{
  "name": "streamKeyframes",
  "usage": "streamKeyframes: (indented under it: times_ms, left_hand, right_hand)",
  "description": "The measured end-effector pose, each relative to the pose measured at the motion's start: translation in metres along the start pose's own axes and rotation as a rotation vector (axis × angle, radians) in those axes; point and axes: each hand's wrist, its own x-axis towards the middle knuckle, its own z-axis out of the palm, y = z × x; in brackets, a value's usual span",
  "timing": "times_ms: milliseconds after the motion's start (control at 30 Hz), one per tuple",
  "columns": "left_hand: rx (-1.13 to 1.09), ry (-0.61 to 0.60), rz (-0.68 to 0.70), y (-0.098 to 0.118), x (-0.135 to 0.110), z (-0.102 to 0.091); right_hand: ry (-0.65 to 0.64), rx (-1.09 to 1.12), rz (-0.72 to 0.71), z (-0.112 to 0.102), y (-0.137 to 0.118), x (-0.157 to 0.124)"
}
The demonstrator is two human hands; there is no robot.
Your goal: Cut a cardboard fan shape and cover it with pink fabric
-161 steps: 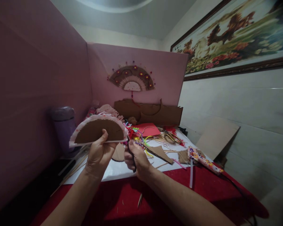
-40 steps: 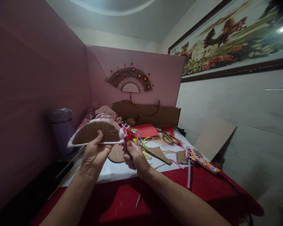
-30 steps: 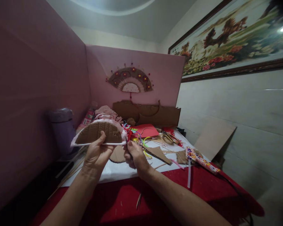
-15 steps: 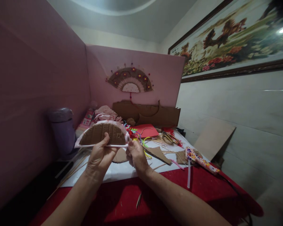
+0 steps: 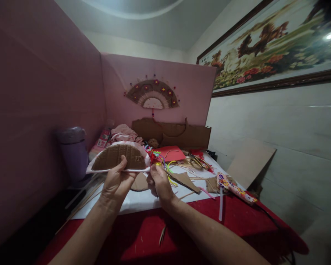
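My left hand point(image 5: 116, 184) is closed on the straight lower edge of a brown corrugated cardboard half-disc point(image 5: 117, 158) trimmed with pale pink fabric, held upright above the table. My right hand point(image 5: 160, 182) is closed at the half-disc's right corner, fingers pinched around a thin dark tool that barely shows. Both hands hover over a white sheet point(image 5: 143, 200) laid on a red tablecloth point(image 5: 143, 235).
Colourful pipe cleaners point(image 5: 157, 156), red paper point(image 5: 171, 152), cardboard scraps point(image 5: 186, 179) and a flower-patterned tool point(image 5: 234, 187) litter the table. Cut cardboard sheets point(image 5: 179, 134) lean at the back under a decorated fan point(image 5: 152, 94) on the pink wall. A purple container point(image 5: 71, 151) stands left.
The half-disc has shifted slightly right and turned its corrugated face more toward me. My right hand has moved up to its right corner.
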Motion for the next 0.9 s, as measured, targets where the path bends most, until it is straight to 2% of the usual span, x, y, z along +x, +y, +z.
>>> streamKeyframes:
  times_ms: [300, 533, 767, 900]
  left_hand:
    - [0.039, -0.001, -0.019, -0.0035, 0.0000, -0.0012]
    - [0.001, -0.016, -0.021, -0.0028, 0.0010, -0.0018]
    - [0.018, -0.004, -0.001, -0.0011, 0.0003, -0.0002]
    - [0.050, -0.018, -0.001, -0.0039, -0.0013, -0.0012]
  right_hand:
    - [0.009, -0.022, -0.087, -0.0025, 0.0031, 0.0023]
    - [0.026, 0.021, -0.066, -0.0011, 0.0044, 0.0022]
    - [0.024, -0.022, -0.021, 0.0002, -0.0005, -0.0015]
    - [0.037, -0.053, -0.044, -0.0006, 0.0005, -0.0007]
